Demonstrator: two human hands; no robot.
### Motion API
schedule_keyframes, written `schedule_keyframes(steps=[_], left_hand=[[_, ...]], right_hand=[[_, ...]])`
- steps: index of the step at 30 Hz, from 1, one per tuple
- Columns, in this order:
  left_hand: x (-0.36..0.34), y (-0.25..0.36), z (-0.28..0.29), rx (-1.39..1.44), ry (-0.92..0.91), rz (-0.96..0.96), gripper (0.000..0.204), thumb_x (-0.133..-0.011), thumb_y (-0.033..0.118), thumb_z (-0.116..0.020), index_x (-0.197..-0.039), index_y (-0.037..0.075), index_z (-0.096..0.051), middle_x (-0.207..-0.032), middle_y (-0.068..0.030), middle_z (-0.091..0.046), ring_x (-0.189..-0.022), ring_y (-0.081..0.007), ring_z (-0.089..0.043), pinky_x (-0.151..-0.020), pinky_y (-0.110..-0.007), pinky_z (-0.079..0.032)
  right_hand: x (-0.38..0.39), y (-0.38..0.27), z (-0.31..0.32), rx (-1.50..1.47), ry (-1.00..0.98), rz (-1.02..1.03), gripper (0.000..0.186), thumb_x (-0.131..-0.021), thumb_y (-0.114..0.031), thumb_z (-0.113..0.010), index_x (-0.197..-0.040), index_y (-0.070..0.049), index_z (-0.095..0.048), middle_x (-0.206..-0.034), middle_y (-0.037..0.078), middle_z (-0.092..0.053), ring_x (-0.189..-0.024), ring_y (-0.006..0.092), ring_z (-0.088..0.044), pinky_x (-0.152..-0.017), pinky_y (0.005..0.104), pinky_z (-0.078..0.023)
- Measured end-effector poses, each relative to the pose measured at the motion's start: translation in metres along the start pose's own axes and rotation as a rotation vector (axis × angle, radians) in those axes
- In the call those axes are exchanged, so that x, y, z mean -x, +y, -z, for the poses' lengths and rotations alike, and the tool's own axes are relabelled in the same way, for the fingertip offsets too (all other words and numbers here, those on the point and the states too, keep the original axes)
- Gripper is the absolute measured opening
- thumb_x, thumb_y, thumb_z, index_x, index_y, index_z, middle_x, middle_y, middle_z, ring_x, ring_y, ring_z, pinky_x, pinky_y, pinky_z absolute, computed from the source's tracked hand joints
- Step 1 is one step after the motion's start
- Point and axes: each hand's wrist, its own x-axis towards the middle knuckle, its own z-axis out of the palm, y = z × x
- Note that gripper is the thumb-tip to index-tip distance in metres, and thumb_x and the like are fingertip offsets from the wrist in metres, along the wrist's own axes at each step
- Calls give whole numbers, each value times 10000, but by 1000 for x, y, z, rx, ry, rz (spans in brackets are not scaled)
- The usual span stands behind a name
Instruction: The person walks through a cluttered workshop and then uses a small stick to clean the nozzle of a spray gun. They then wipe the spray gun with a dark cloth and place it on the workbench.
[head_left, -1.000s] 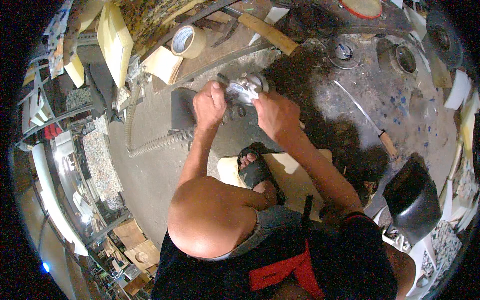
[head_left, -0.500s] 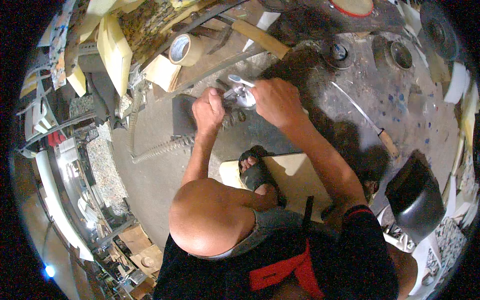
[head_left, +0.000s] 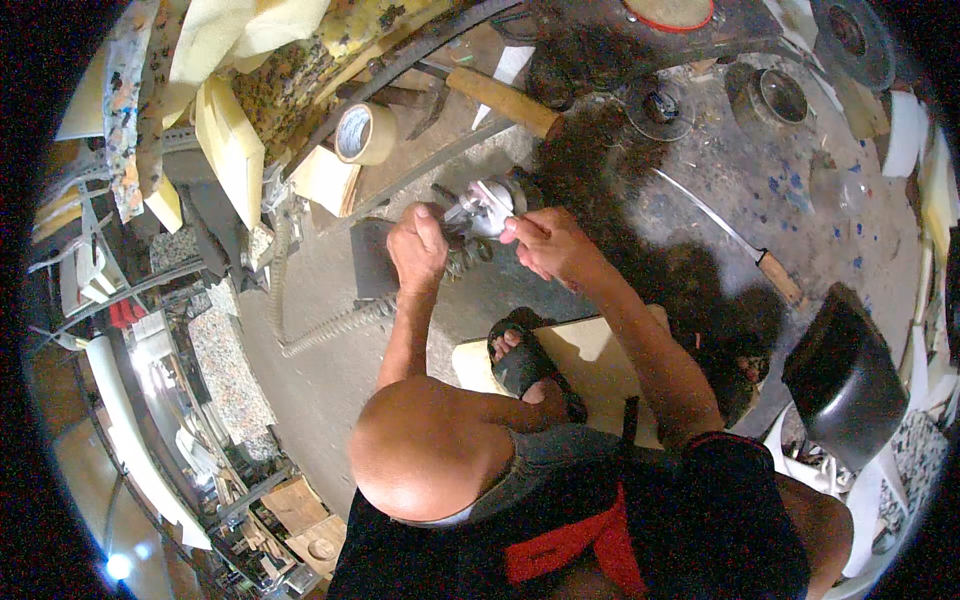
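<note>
My left hand (head_left: 417,245) is closed around a silver metal spray gun (head_left: 463,211), its grip hidden by the fingers. A coiled air hose (head_left: 335,325) trails below it across the floor. My right hand (head_left: 552,246), fingers pinched, is just right of the gun's shiny round part. Between its thumb and fingers is the end of a slim, pale tool, like a small brush (head_left: 492,192), which lies across the gun's front. Its tip is blurred against the bright metal. A dark flat piece (head_left: 373,260) is beside my left wrist.
Beyond my hands, a roll of tape (head_left: 366,134) and a wooden-handled hammer (head_left: 505,100) lie on a low ledge. A long knife (head_left: 735,230) rests on the stained floor at right, near a black curved panel (head_left: 848,380). Foam pieces (head_left: 230,135) crowd the left.
My right hand has come lower and turned, with its fingers now showing. The slim tool has swung across the gun's front. My left hand stays closed on the gun.
</note>
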Motion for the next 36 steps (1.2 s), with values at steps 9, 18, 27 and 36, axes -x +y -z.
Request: schedule_keyframes(steps=[9,18,27,36], left_hand=[[0,4,2,43,-11,-40,399,-952,300,-365,-800,17,-603,-712,-222,-590,-680,-431,-583,-619,-469,-451],[0,-5,11,106,-66,-90,303,-915,329,-484,-892,34,-549,-803,-232,-588,-758,-453,-574,-659,-506,-440],[-3,4,33,-43,-24,-301,387,-676,299,-756,-975,96,-617,-902,-98,-619,-937,-294,-585,-836,-470,-411],[-7,18,20,146,-188,-154,383,-699,277,-732,-1031,145,-594,-933,-97,-620,-816,-314,-639,-665,-427,-519]], right_hand=[[-21,-2,-9,-294,-143,-197,360,-969,-328,-477,-961,6,-611,-590,2,-460,-435,85,-396,-386,247,-324],[-24,-31,2,-37,133,-80,379,-941,-428,-524,-809,-74,-557,-638,-12,-478,-442,79,-407,-382,239,-308],[-46,-49,-12,144,230,-80,377,-937,-348,-561,-708,-48,-548,-540,-6,-469,-364,84,-391,-326,243,-286],[-51,-67,-26,358,176,-267,350,-937,-323,-561,-728,-43,-566,-567,7,-499,-395,76,-414,-335,232,-311]])
